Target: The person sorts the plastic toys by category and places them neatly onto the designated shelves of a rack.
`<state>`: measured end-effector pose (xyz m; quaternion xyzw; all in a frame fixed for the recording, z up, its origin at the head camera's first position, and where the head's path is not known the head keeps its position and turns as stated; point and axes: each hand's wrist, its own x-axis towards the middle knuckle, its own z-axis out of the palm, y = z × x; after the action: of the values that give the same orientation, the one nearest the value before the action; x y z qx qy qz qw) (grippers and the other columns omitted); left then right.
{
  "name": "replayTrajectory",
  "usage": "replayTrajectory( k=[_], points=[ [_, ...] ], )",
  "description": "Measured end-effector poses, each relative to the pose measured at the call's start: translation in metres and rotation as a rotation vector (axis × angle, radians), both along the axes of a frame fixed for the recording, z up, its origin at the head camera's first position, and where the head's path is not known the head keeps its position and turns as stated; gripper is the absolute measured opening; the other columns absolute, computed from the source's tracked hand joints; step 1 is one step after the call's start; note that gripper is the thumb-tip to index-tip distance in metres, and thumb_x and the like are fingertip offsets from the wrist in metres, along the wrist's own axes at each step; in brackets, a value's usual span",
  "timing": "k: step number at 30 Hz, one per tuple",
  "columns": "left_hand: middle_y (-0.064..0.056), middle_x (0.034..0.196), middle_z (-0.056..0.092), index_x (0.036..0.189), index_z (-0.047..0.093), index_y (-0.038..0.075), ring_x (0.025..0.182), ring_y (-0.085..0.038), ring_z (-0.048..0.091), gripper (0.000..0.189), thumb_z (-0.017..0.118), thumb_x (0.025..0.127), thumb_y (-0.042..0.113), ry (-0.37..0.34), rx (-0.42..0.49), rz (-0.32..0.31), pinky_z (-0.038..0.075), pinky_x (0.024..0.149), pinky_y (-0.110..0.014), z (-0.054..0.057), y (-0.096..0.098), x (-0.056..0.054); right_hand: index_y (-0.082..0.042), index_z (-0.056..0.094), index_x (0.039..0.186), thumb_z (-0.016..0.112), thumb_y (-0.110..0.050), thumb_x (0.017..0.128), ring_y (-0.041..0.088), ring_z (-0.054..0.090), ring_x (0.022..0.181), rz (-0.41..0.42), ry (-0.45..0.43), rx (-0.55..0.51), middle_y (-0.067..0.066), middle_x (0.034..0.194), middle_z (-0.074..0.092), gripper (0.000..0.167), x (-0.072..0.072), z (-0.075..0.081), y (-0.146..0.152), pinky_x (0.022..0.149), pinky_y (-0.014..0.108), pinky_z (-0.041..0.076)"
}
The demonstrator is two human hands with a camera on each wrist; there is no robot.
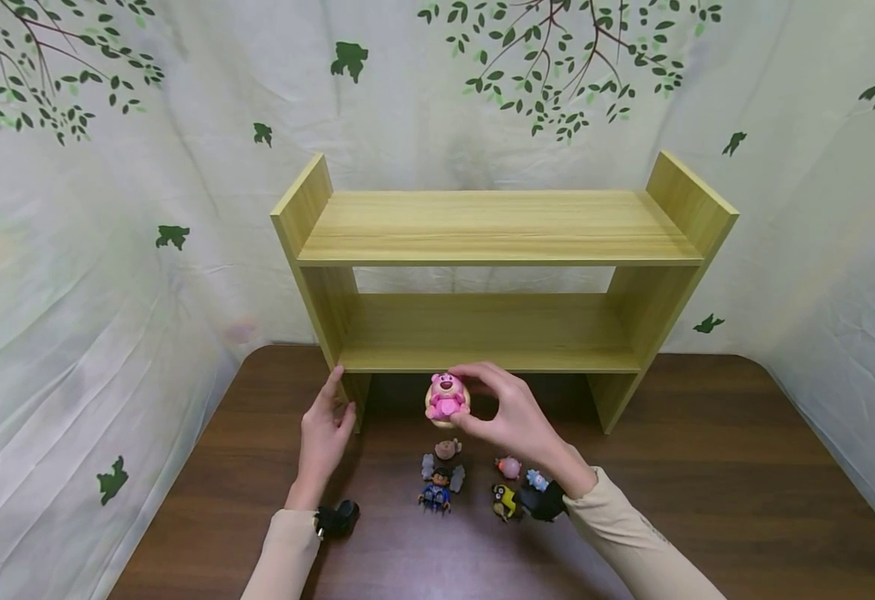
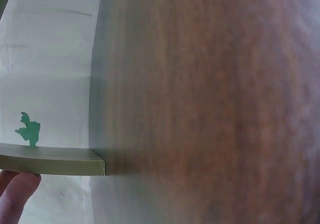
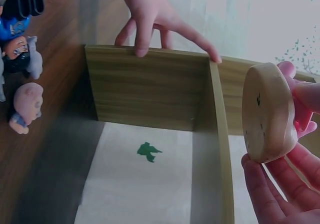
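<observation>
My right hand (image 1: pixel 511 407) pinches a pink bear figurine (image 1: pixel 447 398) by its sides, in front of the lowest opening of the wooden shelf (image 1: pixel 497 362). In the right wrist view, the figurine's round cream base (image 3: pixel 267 114) faces the camera, between the thumb and fingers. My left hand (image 1: pixel 325 433) touches the front edge of the shelf's left side panel (image 3: pixel 145 83), its fingers extended. The left wrist view shows only fingertips (image 2: pixel 25 186) against that panel.
On the table before the shelf lie a figure in blue (image 1: pixel 435 492), a small round-headed figure (image 1: pixel 448 449), a pink one (image 1: pixel 508 467), a yellow-and-black one (image 1: pixel 504 502) and a light-blue one (image 1: pixel 537 480). A white cloth (image 1: pixel 182 275) with leaf prints hangs behind.
</observation>
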<state>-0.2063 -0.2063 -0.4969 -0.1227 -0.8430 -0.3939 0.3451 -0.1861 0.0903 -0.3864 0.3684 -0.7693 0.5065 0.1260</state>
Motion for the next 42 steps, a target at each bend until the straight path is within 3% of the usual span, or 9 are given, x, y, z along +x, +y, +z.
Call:
replayTrajectory(
  k=[5, 13, 17, 21, 30, 42],
  points=[
    [-0.021, 0.127, 0.056, 0.145, 0.039, 0.023, 0.084, -0.036, 0.065, 0.082, 0.065, 0.078, -0.016, -0.001, -0.005, 0.004, 0.043, 0.047, -0.025, 0.0, 0.0, 0.0, -0.006, 0.061, 0.122, 0.078, -0.01, 0.078, 0.017, 0.06, 0.104, -0.002, -0.013, 0.007, 0.003, 0.115, 0.061, 0.047, -0.004, 0.007, -0.007, 0.089, 0.03, 0.048],
    [-0.022, 0.126, 0.056, 0.145, 0.039, 0.023, 0.084, -0.036, 0.065, 0.082, 0.065, 0.078, -0.016, -0.001, -0.008, 0.01, 0.043, 0.047, -0.026, 0.002, 0.001, 0.001, 0.013, 0.058, 0.117, 0.075, 0.007, 0.074, 0.035, 0.061, 0.1, 0.027, -0.002, -0.017, 0.024, 0.111, 0.06, 0.046, 0.003, 0.037, -0.017, 0.086, 0.044, 0.049],
    [-0.022, 0.126, 0.056, 0.145, 0.04, 0.023, 0.084, -0.036, 0.066, 0.081, 0.065, 0.078, -0.016, -0.001, -0.004, 0.008, 0.044, 0.047, -0.027, 0.002, 0.001, 0.0, 0.009, 0.058, 0.12, 0.077, 0.003, 0.075, 0.032, 0.061, 0.101, 0.021, -0.022, -0.02, 0.02, 0.113, 0.061, 0.049, -0.011, 0.027, -0.02, 0.087, 0.042, 0.05],
    [-0.023, 0.124, 0.057, 0.145, 0.039, 0.023, 0.083, -0.036, 0.066, 0.081, 0.065, 0.078, -0.016, 0.005, -0.004, 0.007, 0.045, 0.047, -0.028, 0.002, 0.001, 0.0, 0.001, 0.06, 0.122, 0.079, -0.004, 0.076, 0.024, 0.061, 0.102, 0.011, -0.026, -0.01, 0.012, 0.116, 0.061, 0.05, -0.024, 0.019, -0.023, 0.087, 0.032, 0.05],
    [-0.023, 0.125, 0.057, 0.143, 0.041, 0.021, 0.083, -0.038, 0.065, 0.08, 0.065, 0.077, -0.017, 0.037, -0.002, 0.009, 0.047, 0.048, -0.03, 0.001, 0.002, 0.0, 0.001, 0.06, 0.121, 0.078, -0.006, 0.077, 0.019, 0.061, 0.1, 0.021, 0.0, -0.009, 0.011, 0.115, 0.061, 0.048, -0.032, 0.024, -0.032, 0.087, 0.026, 0.049],
    [-0.025, 0.12, 0.058, 0.145, 0.04, 0.022, 0.082, -0.037, 0.066, 0.08, 0.063, 0.078, -0.017, 0.019, -0.006, 0.018, 0.052, 0.053, -0.041, -0.001, 0.002, 0.0, 0.003, 0.059, 0.124, 0.077, -0.006, 0.078, 0.026, 0.061, 0.103, 0.034, -0.064, -0.008, 0.016, 0.116, 0.061, 0.049, -0.043, 0.029, -0.047, 0.088, 0.028, 0.048]
  ],
)
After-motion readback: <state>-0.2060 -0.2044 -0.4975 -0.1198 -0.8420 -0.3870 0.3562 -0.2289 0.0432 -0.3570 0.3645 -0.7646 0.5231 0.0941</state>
